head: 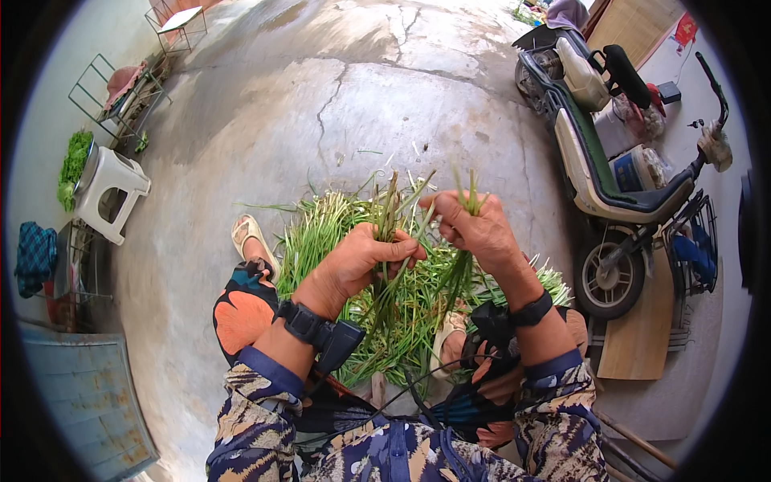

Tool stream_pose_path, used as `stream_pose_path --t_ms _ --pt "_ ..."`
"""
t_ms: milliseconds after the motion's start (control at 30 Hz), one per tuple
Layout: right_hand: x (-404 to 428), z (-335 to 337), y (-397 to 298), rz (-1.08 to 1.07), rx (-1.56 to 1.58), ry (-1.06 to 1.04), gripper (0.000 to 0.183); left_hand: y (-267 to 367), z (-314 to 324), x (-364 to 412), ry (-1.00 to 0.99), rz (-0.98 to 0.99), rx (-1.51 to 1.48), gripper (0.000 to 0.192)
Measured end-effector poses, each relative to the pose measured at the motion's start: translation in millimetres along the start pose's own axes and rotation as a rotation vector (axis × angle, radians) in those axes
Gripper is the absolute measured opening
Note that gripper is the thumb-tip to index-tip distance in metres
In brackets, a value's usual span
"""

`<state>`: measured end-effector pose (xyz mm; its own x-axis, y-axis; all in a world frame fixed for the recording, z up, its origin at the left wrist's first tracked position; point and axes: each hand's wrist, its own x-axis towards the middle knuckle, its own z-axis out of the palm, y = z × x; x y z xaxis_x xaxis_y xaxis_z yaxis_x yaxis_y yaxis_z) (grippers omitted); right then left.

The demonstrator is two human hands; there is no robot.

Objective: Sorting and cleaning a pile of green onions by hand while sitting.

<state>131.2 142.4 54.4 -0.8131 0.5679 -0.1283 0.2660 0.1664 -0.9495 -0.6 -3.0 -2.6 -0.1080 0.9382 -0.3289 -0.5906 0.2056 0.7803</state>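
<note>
My left hand (376, 256) grips a bunch of long green stalks (385, 208), some of them brownish, with the leaves hanging down below the fist. To its right and a little higher, my right hand (476, 226) is closed around a thinner green bunch (462, 271). A few stalks stretch between the two hands. Beneath both lies a large heap of green stalks with thin leaves (319, 241) on the concrete floor, between my feet. More stalks with pale ends (551, 286) lie at the heap's right side, partly behind my right forearm.
Sandals (247, 232) on my feet flank the heap. At the left are a white plastic stool (114, 193) with a basin of leafy greens (75, 169), and a metal rack (120, 96). An electric scooter (578, 144) and a wooden board (638, 325) are at the right. Cracks run across the floor.
</note>
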Motion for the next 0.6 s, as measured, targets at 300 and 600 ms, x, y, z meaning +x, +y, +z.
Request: stream_pose_path --t_ms 300,600 --pt "13.1 -45.7 8.9 -0.091 0.390 0.174 0.022 3.7 2.6 -5.7 -0.107 0.019 0.395 0.019" --pt "10.5 -121.8 21.2 -0.172 0.597 0.534 0.020 8.6 -24.0 -21.0 -0.046 -0.092 0.529 0.018"
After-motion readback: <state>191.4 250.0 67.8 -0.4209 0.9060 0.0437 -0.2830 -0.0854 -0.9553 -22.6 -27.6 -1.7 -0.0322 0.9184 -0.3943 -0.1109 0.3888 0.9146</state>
